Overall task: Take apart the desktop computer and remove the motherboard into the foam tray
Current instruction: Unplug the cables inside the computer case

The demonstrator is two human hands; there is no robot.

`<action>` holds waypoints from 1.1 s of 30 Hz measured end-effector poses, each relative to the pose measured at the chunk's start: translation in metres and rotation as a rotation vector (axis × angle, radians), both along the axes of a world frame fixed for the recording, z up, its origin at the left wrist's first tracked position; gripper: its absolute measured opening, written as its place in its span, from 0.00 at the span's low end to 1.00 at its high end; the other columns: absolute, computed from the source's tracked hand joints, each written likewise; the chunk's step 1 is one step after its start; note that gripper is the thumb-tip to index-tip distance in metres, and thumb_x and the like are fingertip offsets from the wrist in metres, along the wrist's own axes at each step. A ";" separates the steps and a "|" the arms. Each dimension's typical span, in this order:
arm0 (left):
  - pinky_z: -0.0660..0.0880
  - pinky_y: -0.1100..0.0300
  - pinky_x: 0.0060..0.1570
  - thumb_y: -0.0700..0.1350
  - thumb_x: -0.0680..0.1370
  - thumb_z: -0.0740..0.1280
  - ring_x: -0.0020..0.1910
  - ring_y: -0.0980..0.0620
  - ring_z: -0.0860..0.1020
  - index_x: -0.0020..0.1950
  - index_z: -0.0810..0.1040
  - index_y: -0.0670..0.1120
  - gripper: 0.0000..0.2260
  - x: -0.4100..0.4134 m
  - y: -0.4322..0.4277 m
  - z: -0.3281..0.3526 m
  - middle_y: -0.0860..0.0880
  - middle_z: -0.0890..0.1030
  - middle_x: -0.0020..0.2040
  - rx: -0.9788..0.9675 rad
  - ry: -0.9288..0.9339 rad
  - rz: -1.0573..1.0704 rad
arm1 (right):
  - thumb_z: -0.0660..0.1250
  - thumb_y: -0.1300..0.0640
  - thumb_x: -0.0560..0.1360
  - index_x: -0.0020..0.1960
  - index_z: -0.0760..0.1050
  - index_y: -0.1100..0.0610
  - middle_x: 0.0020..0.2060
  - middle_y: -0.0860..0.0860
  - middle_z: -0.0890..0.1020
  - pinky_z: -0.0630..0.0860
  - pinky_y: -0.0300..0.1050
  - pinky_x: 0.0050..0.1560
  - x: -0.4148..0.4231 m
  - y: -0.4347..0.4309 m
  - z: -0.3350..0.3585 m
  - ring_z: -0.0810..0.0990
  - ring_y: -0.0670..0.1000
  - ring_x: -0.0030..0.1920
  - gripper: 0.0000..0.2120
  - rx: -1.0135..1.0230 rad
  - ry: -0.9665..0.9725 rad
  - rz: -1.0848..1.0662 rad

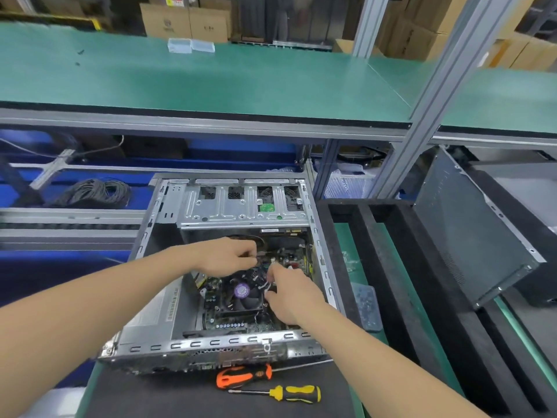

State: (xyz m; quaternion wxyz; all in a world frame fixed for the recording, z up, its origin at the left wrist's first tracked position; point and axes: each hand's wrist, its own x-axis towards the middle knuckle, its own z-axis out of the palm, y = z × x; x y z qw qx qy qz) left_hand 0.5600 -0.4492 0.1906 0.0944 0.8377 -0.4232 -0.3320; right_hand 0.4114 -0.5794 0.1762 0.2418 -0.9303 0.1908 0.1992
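An open desktop case (168, 315) lies on the bench with its side panel off. Inside it sits the motherboard (289, 260) with a black cooler fan (244, 292) carrying a purple sticker. My left hand (226, 256) reaches in above the fan and pinches a cable or connector near the board's middle. Just right of the fan, my right hand (289, 297) has its fingers curled round thin white wires. A black foam tray (388, 260) with long slots stands to the right of the case.
Two screwdrivers lie in front of the case: an orange-and-black one (244, 376) and a yellow-and-black one (294, 393). A small clear box of screws (366, 306) sits by the foam. The removed side panel (473, 233) leans at right. A green shelf (211, 82) runs overhead.
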 end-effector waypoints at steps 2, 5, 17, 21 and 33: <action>0.74 0.56 0.45 0.66 0.82 0.58 0.44 0.50 0.79 0.52 0.73 0.54 0.16 -0.001 0.008 0.004 0.48 0.81 0.48 -0.066 0.099 0.074 | 0.62 0.53 0.85 0.67 0.68 0.51 0.71 0.60 0.72 0.79 0.52 0.55 0.002 0.001 0.003 0.79 0.60 0.56 0.12 0.018 0.006 0.032; 0.72 0.58 0.41 0.72 0.73 0.68 0.38 0.55 0.75 0.48 0.73 0.56 0.21 0.001 0.014 0.009 0.54 0.80 0.44 -0.096 0.065 -0.018 | 0.64 0.52 0.84 0.70 0.69 0.51 0.68 0.58 0.75 0.74 0.48 0.50 0.004 -0.003 0.011 0.77 0.57 0.55 0.15 0.090 0.028 0.035; 0.77 0.48 0.41 0.60 0.76 0.72 0.38 0.48 0.77 0.43 0.70 0.54 0.14 0.021 0.020 -0.011 0.52 0.77 0.39 0.028 -0.235 -0.167 | 0.64 0.68 0.78 0.58 0.73 0.61 0.46 0.54 0.73 0.72 0.50 0.41 0.032 -0.001 0.046 0.76 0.58 0.44 0.10 -0.460 0.090 0.305; 0.73 0.53 0.36 0.57 0.80 0.70 0.35 0.53 0.75 0.50 0.71 0.54 0.11 0.028 0.026 -0.015 0.52 0.77 0.42 0.019 -0.118 -0.131 | 0.65 0.66 0.80 0.51 0.77 0.63 0.46 0.57 0.82 0.81 0.50 0.38 0.061 -0.008 0.030 0.83 0.58 0.43 0.03 -0.347 0.175 0.282; 0.74 0.63 0.40 0.50 0.80 0.72 0.38 0.62 0.82 0.49 0.77 0.59 0.05 0.041 0.033 -0.026 0.54 0.82 0.55 -0.171 0.127 0.072 | 0.60 0.49 0.86 0.62 0.78 0.66 0.58 0.62 0.82 0.75 0.46 0.51 0.097 -0.026 -0.054 0.81 0.62 0.58 0.20 -0.039 -0.047 -0.226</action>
